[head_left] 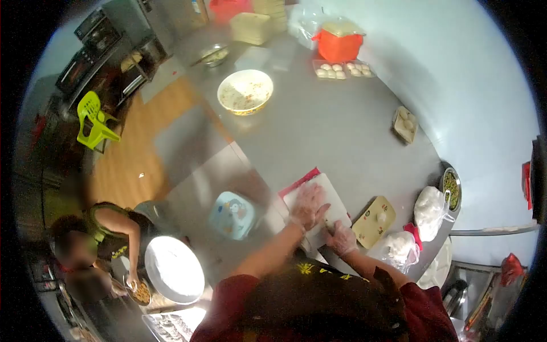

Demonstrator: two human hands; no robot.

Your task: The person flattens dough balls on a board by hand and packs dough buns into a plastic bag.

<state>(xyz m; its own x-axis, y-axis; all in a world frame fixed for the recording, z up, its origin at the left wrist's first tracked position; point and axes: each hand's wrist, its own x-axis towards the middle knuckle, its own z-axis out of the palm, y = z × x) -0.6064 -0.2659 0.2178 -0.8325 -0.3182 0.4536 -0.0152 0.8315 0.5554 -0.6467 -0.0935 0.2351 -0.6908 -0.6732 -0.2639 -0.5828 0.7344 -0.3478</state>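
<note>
My left hand [310, 206], in a clear plastic glove, lies with its fingers stretched out over a white board [336, 196]. The board rests on something pink-red [301, 181] that shows along its far edge. My right hand [342, 238], also gloved, is at the board's near right edge with its fingers curled together. What those fingers hold, if anything, is too small to make out. Right of that hand lies a yellowish tray [370, 228] with a small white piece [382, 218] on it, perhaps dough.
White plastic bags [430, 214] and a bowl of green filling [451, 191] stand at the right. Farther off are a large bowl [245, 91], a red container [338, 45] and trays of white buns [333, 70]. A blue stool [232, 215] is left; another person [119, 228] works beside a large basin [174, 269].
</note>
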